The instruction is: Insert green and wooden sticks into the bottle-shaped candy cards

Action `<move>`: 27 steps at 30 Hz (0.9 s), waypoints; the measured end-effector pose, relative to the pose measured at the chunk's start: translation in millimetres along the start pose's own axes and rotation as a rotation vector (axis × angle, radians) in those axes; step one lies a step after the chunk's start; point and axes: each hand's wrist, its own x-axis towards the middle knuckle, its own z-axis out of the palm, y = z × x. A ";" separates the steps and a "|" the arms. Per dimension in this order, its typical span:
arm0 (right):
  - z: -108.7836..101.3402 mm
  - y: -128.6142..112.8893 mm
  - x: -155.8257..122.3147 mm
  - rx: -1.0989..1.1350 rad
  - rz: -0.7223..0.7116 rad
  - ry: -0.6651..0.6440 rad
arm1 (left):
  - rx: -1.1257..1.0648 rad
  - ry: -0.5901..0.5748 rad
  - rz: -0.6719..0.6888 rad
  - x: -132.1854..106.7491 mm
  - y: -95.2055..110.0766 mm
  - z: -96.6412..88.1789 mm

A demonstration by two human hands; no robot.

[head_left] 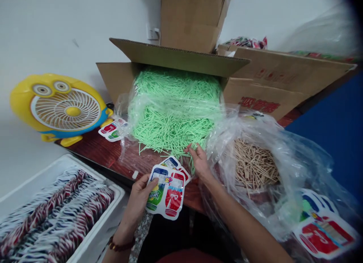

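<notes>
My left hand (144,191) pinches a flat printed pouch (173,195) by its left edge; green and red drink cans are pictured on it. Just behind that pouch, another one (171,163) like it lies over the table edge. My right hand (199,159) is at the front of a heap of thin light green sticks (170,127), thumb and fingers closed together. A little green shows at its fingertips, apparently stick ends. The heap spills from a clear plastic liner in an opened cardboard box (181,59).
A clear bag holds short brown sticks (253,164) at right, beside more printed pouches (326,234). A yellow cartoon fan (66,110) stands left. Below it, a white foam box (115,193) holds rows of pouches. More cartons (193,21) stand behind on the dark red table (98,146).
</notes>
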 end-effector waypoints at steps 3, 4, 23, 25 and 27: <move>-0.5 1.4 -16.6 -0.178 -0.086 -0.150 | -0.007 -0.006 0.004 0.2 1.4 1.4; -0.7 4.6 -23.4 -0.215 -0.091 -0.199 | -0.007 -0.005 -0.002 0.2 1.6 1.7; -17.5 -29.2 -16.2 0.422 0.294 -0.091 | 0.086 -0.137 -0.062 -6.8 12.0 26.5; -24.1 -42.7 -19.6 0.510 0.416 -0.218 | 0.110 -0.184 -0.063 -3.1 10.9 33.0; -31.0 -51.3 -25.3 0.438 0.445 -0.317 | 0.127 -0.201 -0.058 2.2 9.1 40.4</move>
